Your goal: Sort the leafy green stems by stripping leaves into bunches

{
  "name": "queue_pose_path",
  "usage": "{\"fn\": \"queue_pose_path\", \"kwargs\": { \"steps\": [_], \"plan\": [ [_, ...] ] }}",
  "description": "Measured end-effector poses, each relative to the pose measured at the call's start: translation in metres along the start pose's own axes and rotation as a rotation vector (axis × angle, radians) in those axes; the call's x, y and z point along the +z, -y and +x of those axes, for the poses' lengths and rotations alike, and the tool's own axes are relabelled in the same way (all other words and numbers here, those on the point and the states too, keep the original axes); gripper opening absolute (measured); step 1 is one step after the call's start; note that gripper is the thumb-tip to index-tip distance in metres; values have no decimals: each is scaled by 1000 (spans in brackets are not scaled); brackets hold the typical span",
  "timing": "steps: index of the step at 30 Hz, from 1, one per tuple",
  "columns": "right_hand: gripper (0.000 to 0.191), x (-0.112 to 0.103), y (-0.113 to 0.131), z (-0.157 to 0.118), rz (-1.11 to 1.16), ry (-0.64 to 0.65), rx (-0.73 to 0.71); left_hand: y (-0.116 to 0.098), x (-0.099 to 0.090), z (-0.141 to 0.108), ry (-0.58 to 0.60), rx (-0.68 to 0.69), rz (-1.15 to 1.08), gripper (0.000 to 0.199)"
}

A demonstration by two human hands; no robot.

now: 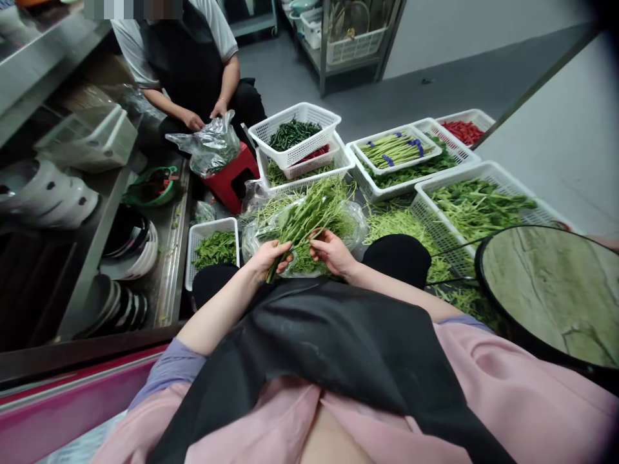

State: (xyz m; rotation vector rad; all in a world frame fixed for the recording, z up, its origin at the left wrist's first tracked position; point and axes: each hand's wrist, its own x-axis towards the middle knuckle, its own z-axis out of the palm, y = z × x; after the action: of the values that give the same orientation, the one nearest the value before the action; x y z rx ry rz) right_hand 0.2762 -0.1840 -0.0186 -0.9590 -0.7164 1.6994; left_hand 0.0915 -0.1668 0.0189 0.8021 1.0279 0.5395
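Note:
A bunch of leafy green stems is gripped near its lower ends by my left hand, the leafy tops pointing up and to the right. My right hand is closed at the bunch's right side, thumb and fingers pinching a thin stem. Beneath both hands lies a clear plastic bag spread open, with more greens on it. To the left of my left hand stands a small white basket of green leaves.
White baskets of green chillies, bundled green stalks, red chillies and greens stand ahead and right. A person handles a plastic bag on a red stool. Steel shelving is left; a round-topped stool right.

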Motion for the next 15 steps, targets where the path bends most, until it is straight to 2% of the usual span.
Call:
{"fn": "queue_pose_path", "kwargs": {
  "steps": [3, 6, 9, 11, 15],
  "plan": [
    [38, -1, -1, 0, -9, 10, 8, 1, 1, -1, 19, -15, 19, 50],
    [37, -4, -2, 0, -47, 0, 24, 1, 4, -3, -26, 35, 72, 46],
    [30, -12, 4, -8, -305, -2, 23, 0, 7, -4, -57, 78, 122, 42],
    [27, -20, 12, -16, -646, -31, -120, -1, 8, -5, -59, 88, 131, 40],
    [22, -29, 36, -26, -1328, -62, -687, -2, 8, -6, -64, 106, 156, 37]
  ]
}}
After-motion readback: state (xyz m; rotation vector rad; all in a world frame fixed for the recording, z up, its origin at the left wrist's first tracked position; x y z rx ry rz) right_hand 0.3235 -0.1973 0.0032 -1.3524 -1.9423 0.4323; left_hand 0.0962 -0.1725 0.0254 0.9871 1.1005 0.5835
